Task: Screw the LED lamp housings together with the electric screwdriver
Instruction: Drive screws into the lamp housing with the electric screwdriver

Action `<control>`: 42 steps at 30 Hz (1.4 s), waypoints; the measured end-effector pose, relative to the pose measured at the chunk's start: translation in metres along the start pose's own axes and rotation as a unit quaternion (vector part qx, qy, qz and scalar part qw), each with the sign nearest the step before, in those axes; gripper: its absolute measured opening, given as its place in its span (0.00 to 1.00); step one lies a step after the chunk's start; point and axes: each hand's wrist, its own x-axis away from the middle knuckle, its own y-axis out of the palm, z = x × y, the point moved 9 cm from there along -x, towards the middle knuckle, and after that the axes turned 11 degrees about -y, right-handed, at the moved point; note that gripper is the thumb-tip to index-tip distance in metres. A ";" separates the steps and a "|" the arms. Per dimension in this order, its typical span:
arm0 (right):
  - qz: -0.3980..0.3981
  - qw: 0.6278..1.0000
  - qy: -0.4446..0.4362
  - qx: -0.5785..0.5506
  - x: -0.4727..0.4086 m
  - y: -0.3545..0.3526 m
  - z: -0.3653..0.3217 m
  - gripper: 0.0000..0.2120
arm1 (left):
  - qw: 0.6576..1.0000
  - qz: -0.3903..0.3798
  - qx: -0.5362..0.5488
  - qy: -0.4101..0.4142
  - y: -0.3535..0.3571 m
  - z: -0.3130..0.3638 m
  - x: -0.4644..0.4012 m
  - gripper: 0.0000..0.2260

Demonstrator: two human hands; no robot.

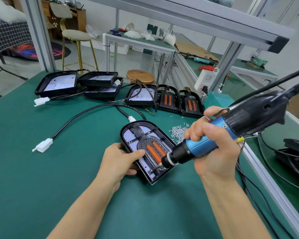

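Observation:
A black LED lamp housing (136, 135) with two orange bars and a dotted LED board lies on the green mat in the middle. My left hand (121, 161) grips its left edge, thumb laid over the rim. My right hand (212, 149) grips the blue-and-black electric screwdriver (202, 147), tilted down to the left. Its bit tip (153, 170) touches the housing's near end, with what looks like a screw at the tip. A pile of small silver screws (177, 131) lies just right of the housing.
Several open black housings (59, 83) and two closed ones (190, 104) sit at the back of the mat. Black cables with white connectors (42, 146) curve across the left. A white power strip (205, 80) and an aluminium frame rail (266, 175) bound the right side.

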 end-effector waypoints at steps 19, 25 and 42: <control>-0.053 0.999 -0.007 0.012 0.004 0.013 -0.002 0.08 | 1.000 -0.005 0.016 -0.011 0.002 -0.002 0.001 0.08; -0.116 0.993 0.003 -0.004 0.006 0.026 -0.002 0.07 | 1.000 -0.005 0.018 -0.016 0.003 -0.002 0.000 0.07; -0.270 0.962 0.025 -0.027 0.020 0.058 0.006 0.16 | 1.000 0.003 0.003 -0.026 0.001 -0.003 0.000 0.10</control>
